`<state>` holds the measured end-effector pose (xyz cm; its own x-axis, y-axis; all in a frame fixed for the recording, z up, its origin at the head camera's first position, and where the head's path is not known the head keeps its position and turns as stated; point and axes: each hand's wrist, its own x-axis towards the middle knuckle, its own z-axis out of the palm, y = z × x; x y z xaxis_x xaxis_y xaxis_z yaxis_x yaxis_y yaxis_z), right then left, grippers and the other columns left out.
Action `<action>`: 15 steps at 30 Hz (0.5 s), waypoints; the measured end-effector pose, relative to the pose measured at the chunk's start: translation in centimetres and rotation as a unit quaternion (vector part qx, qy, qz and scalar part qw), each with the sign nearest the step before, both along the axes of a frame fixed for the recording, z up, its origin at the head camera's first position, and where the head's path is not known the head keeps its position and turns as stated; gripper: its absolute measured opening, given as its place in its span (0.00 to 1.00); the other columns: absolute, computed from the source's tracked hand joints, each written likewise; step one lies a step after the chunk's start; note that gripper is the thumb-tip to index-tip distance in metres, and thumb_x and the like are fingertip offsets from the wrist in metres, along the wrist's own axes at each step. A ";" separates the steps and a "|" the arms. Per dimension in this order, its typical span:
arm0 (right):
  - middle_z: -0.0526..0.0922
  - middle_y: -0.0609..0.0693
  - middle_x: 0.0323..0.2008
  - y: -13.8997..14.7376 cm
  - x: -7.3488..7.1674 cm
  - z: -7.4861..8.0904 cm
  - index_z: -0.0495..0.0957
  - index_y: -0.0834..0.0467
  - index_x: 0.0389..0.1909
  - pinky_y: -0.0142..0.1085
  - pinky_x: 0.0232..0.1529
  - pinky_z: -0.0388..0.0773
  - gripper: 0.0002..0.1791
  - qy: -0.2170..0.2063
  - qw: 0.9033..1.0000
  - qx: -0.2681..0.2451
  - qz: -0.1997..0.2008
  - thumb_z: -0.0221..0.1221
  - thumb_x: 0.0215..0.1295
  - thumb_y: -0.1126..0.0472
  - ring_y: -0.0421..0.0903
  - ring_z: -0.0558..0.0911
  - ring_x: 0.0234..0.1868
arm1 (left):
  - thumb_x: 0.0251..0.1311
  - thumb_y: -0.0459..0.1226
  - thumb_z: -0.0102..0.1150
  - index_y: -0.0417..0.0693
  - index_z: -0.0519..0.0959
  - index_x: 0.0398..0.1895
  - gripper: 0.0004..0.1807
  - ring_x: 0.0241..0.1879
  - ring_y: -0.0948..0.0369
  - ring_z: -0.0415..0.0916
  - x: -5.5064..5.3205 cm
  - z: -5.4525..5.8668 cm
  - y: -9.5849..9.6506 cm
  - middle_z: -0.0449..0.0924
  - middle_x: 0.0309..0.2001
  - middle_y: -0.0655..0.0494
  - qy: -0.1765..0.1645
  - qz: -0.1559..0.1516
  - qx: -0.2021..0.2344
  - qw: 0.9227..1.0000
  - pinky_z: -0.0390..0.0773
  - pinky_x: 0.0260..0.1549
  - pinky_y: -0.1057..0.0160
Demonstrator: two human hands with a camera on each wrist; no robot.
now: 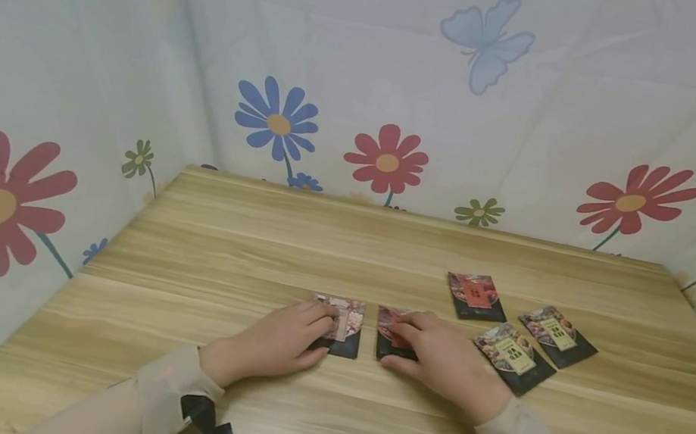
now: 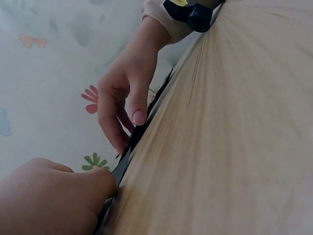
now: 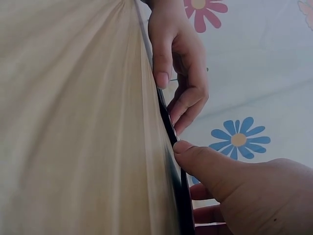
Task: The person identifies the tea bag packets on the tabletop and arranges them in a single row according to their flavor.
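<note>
In the head view, two small flat packets lie side by side near the table's middle with a narrow gap between them. My left hand [image 1: 280, 336] holds the left packet [image 1: 350, 336], dark with a pale pinkish label, fingers over its top and thumb at its near edge. The right packet [image 1: 382, 334] has a red label, partly hidden under my right hand [image 1: 442, 356], whose bent fingers and thumb hold it. In the right wrist view, the right thumb [image 3: 188, 149] meets a dark packet edge [image 3: 182, 200]. Both packets stay low at the tabletop.
Right of my right hand lie two dark packets with yellow-green labels, a nearer packet [image 1: 514, 358] and a farther packet [image 1: 557, 336]. A red-labelled packet [image 1: 476, 297] lies behind them. The wooden table [image 1: 249, 231] meets flower-printed cloth walls [image 1: 350, 41] at its back and sides.
</note>
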<state>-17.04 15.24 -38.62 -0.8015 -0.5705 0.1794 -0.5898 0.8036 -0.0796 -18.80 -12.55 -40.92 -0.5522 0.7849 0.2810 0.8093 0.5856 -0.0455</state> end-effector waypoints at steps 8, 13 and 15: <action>0.81 0.51 0.50 -0.8 -0.1 0.0 0.81 0.54 0.52 0.43 0.50 0.81 0.29 0.012 1.000 -0.008 0.005 0.61 0.58 0.37 0.48 0.81 0.50 | 0.63 0.45 0.55 0.46 0.76 0.50 0.17 0.58 0.54 0.73 -0.1 -0.1 0.0 0.76 0.57 0.50 -0.005 0.003 -0.001 1.000 0.71 0.65 0.56; 0.81 0.52 0.50 -1.1 -0.3 -0.2 0.80 0.55 0.52 0.44 0.50 0.81 0.29 0.016 1.000 -0.007 0.010 0.61 0.58 0.38 0.50 0.81 0.50 | 0.63 0.45 0.55 0.46 0.76 0.50 0.17 0.58 0.55 0.73 -0.1 -0.2 0.0 0.76 0.57 0.50 -0.006 0.005 0.001 1.000 0.70 0.66 0.56; 0.81 0.52 0.51 -1.2 -0.4 -0.3 0.80 0.55 0.53 0.44 0.51 0.81 0.29 0.013 1.000 -0.005 0.008 0.61 0.58 0.38 0.50 0.81 0.51 | 0.63 0.45 0.55 0.46 0.76 0.50 0.17 0.58 0.55 0.73 -0.1 -0.1 0.1 0.76 0.57 0.50 -0.006 0.005 0.002 1.000 0.70 0.66 0.56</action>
<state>-17.40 14.04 -38.90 -0.7876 -0.5809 0.2056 -0.6042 0.7936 -0.0723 -18.91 -12.49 -41.06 -0.5627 0.7788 0.2771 0.8043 0.5932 -0.0338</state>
